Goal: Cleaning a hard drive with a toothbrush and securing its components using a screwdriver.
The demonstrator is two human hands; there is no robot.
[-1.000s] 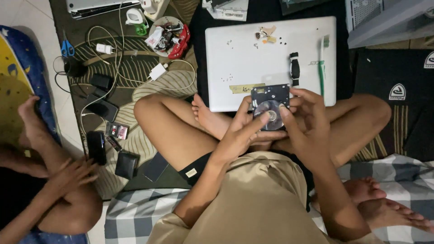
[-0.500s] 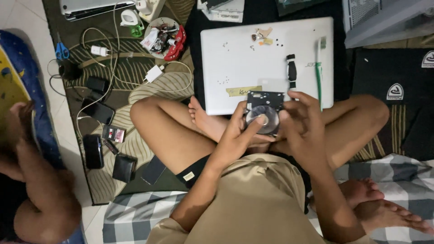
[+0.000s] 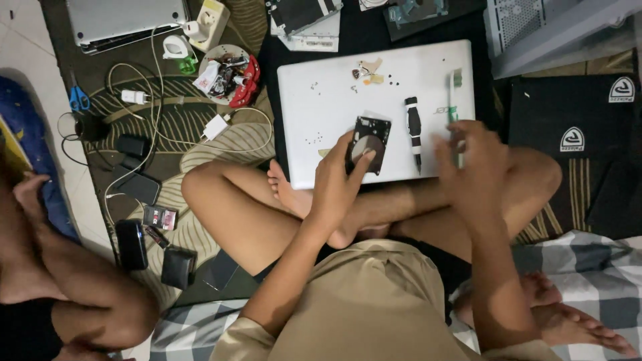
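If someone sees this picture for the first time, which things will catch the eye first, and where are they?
The closed white laptop lies flat at centre like a work tray, across the seated person's crossed legs. On it, the left hand holds a small black opened hard drive with a shiny round platter, while the blurred right hand is over a green toothbrush. A black screwdriver lies between them.

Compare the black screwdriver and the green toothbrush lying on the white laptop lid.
The screwdriver is black, short and thick; the toothbrush is green, longer and thin. The screwdriver lies fully in view and untouched; the toothbrush is partly hidden under the blurred right hand. Both lie lengthwise on the laptop lid, side by side.
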